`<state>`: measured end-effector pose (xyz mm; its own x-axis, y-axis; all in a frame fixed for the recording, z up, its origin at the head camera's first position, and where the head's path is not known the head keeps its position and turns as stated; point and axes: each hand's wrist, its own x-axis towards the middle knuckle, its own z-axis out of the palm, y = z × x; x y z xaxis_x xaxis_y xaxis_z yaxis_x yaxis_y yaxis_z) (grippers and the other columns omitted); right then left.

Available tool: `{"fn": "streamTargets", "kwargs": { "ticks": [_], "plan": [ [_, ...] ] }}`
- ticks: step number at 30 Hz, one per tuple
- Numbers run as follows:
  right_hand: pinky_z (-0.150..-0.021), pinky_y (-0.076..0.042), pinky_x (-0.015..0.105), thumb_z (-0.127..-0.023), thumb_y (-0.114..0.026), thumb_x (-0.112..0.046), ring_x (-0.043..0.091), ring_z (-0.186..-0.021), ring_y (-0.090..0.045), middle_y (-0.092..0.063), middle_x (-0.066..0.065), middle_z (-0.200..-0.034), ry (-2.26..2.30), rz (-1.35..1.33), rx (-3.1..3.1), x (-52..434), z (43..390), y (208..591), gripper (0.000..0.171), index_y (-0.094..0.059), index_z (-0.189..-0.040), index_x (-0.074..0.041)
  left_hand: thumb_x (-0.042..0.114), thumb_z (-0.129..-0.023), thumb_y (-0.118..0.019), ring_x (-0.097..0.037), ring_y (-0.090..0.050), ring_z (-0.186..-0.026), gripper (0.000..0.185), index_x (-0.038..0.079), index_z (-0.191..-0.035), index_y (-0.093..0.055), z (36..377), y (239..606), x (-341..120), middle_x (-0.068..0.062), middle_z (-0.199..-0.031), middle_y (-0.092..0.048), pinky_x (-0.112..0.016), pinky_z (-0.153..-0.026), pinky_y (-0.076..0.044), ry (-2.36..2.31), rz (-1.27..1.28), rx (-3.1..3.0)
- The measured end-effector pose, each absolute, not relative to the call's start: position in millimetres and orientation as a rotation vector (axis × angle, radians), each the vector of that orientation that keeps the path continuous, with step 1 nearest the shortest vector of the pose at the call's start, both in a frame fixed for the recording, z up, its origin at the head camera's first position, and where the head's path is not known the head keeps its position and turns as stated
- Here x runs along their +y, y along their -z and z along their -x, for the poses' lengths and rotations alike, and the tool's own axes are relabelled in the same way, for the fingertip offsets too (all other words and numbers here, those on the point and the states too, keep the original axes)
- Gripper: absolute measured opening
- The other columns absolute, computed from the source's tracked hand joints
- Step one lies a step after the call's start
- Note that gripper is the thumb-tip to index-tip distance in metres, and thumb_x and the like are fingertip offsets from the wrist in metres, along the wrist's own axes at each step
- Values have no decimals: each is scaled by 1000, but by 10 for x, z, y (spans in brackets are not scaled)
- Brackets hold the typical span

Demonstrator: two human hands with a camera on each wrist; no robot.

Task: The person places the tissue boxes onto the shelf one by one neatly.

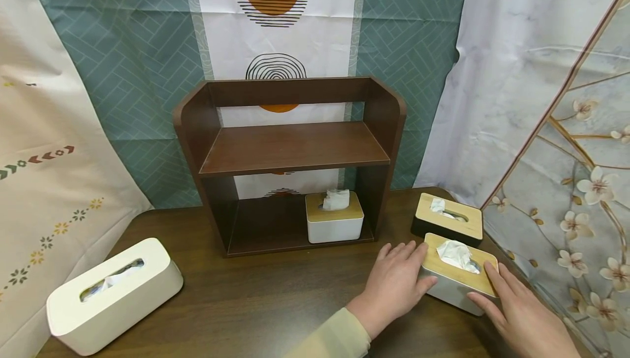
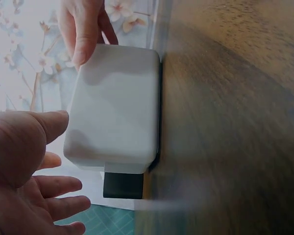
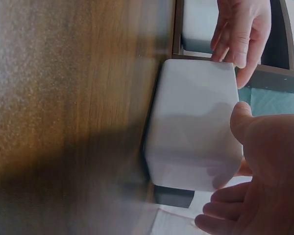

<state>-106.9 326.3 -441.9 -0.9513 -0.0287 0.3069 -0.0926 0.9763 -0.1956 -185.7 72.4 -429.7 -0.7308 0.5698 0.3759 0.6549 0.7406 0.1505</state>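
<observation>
Head view: your two hands flank the white tissue box (image 1: 458, 281) at four o'clock on the tabletop (image 1: 275, 298).
Left hand (image 1: 394, 281) and right hand (image 1: 517, 309) lie flat-fingered against its ends; the black box (image 1: 445, 224) sits just behind, bare wood to nine o'clock.

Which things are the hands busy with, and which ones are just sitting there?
Busy with:
left hand
right hand
white tissue box with wooden lid, a hand at each end

Just sitting there:
black tissue box, behind it
white tissue box in the shelf
brown shelf
big all-white tissue box, far left
table
</observation>
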Motion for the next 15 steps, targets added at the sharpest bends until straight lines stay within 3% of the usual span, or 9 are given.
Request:
{"fn": "streamTargets", "kwargs": {
  "ticks": [7, 15],
  "plan": [
    [-85, -51, 77, -110, -70, -46, 67, -128, -57, -47, 49, -150, -320, -72, -2836, 3284, 1071, 4420, 82, -44, -161, 12, 57, -108, -67, -15, -63, -140, 64, 23, -161, -57, 1857, 4330, 767, 7, -153, -65, -44, -121, -44, 393, 967, -2627],
    [-87, -54, 73, -110, -72, -32, 62, -127, -62, -53, 42, -151, -291, -166, -2745, 3302, 1057, 4468, 70, -49, -156, 15, 55, -109, -67, -11, -65, -137, 61, 23, -159, -58, 1865, 4373, 801, 12, -151, -66, -44, -121, -44, 412, 969, -2614]
  ]
}}
